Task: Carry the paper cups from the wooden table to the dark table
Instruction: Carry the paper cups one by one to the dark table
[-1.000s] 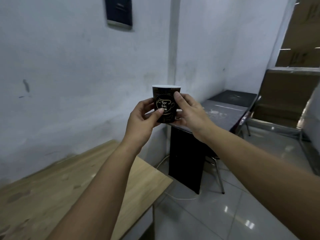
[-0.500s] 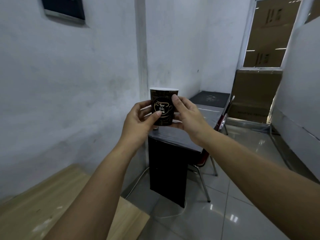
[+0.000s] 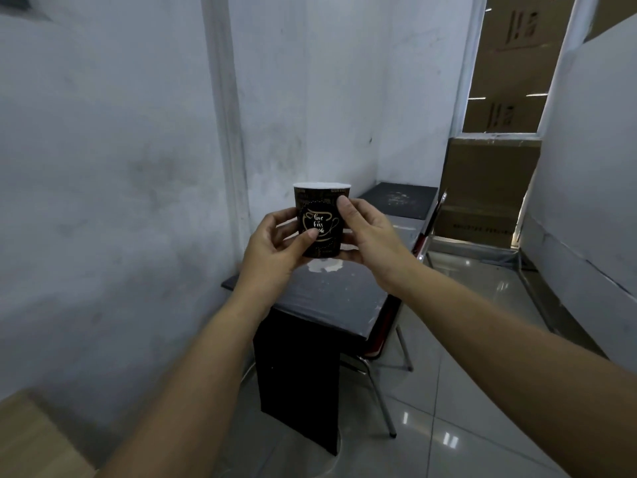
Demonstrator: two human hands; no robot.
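Observation:
A dark paper cup (image 3: 321, 222) with gold lettering and a white rim is held upright in front of me, above the near end of the dark table (image 3: 331, 298). My left hand (image 3: 272, 250) grips its left side with the thumb on the print. My right hand (image 3: 370, 236) grips its right side, thumb near the rim. A corner of the wooden table (image 3: 31, 439) shows at the bottom left.
A white wall runs along the left and behind the dark table. A metal-legged chair (image 3: 382, 360) is tucked at the table's right side. Cardboard boxes (image 3: 486, 191) stand at the back right. Glossy tiled floor (image 3: 465, 391) spreads to the right.
The view has swung right and forward: the wooden table has slid almost out of view and the dark table is closer. Both hands still hold the cup, now over the dark table's near end.

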